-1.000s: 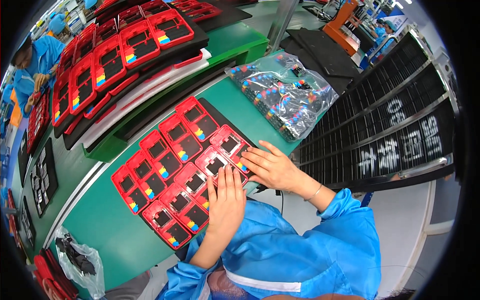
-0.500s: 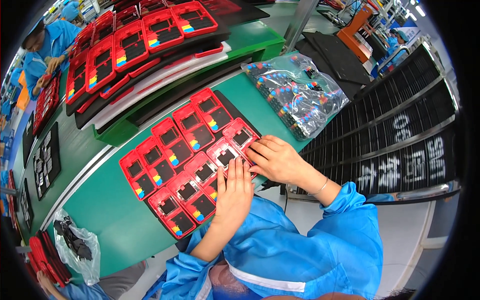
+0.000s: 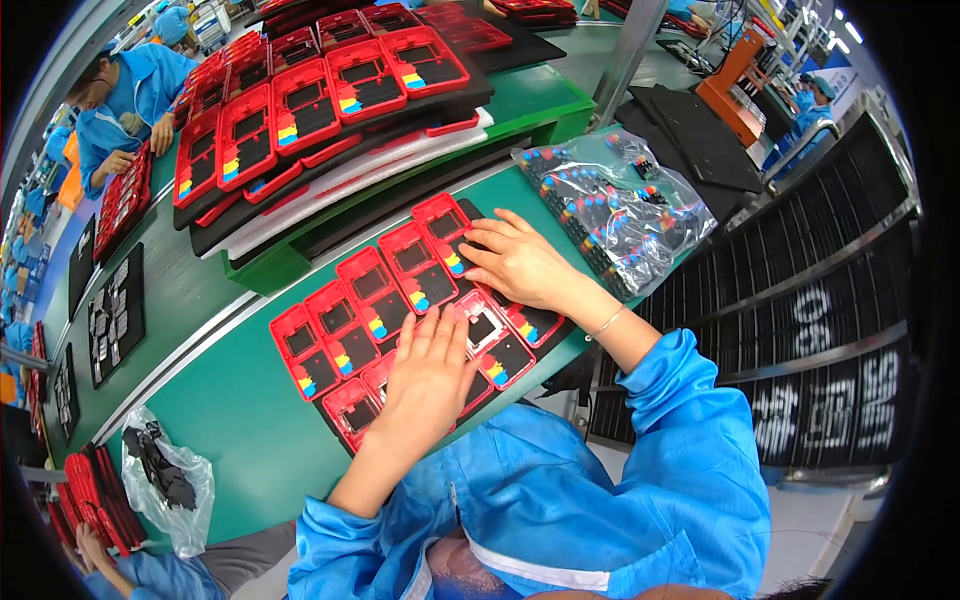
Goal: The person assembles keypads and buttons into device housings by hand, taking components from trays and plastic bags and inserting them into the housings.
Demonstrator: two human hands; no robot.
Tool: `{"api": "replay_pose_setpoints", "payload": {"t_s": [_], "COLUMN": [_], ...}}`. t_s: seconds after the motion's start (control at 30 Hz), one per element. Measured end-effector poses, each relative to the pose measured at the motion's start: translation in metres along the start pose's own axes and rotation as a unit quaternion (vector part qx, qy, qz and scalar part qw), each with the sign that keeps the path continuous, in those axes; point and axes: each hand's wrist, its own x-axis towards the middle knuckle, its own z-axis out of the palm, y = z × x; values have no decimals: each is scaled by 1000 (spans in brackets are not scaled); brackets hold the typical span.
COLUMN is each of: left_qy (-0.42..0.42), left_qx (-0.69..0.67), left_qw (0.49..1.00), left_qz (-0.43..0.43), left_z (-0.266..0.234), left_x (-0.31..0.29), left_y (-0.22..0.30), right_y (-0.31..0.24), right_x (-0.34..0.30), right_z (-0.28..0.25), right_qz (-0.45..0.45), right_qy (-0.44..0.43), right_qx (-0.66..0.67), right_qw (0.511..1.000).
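Observation:
Two rows of red plastic device housings [image 3: 299, 345], with black panels, square windows and yellow and blue pieces, lie on a black foam board [image 3: 322, 410]. My left hand [image 3: 430, 375] rests flat, fingers stretched out, over the middle of the near row, covering part of several housings. To its right a housing [image 3: 500, 355] shows a pale frame around its window. My right hand [image 3: 525, 262] reaches over the right end of the rows, fingers extended. Its fingertips touch the rightmost housing [image 3: 440, 220] of the far row. Neither hand visibly holds anything.
A clear bag of black parts with coloured bits [image 3: 625, 205] lies at the right. Beyond stand stacked boards of red housings [image 3: 305, 105] on a green rack [image 3: 270, 270]. A bag of black pieces [image 3: 170, 480] is at left. A co-worker [image 3: 135, 100] handles red housings at far left.
My right hand has moved from the right end of the near row to the far row. My left hand has shifted left along the near row. The whole view has shifted slightly.

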Motion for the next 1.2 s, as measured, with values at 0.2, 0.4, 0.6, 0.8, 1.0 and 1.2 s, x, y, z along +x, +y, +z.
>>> {"api": "replay_pose_setpoints", "payload": {"t_s": [0.2,0.4,0.6,0.8,1.0,1.2], "left_qy": [-9,10,41,54,132,155], "left_qx": [10,-22,-31,-72,0,-38], "left_qw": [999,999,997,994,991,987], "left_qz": [-34,-39,-57,-57,12,22], "left_z": [-13,-15,2,3,31,63], "left_x": [8,24,9,14,3,4], "left_y": [-29,-44,-50,-45,-51,-69], "right_y": [13,6,6,23,21,37], "right_x": [9,21,25,20,33,45], "right_z": [0,-16,-5,16,22,5], "right_qz": [4,-17,-40,-81,-20,21], "right_qy": [-25,-3,-41,-26,-25,-105], "right_qx": [16,-26,9,-19,44,108], "right_qw": [1000,1000,998,996,998,988]}}
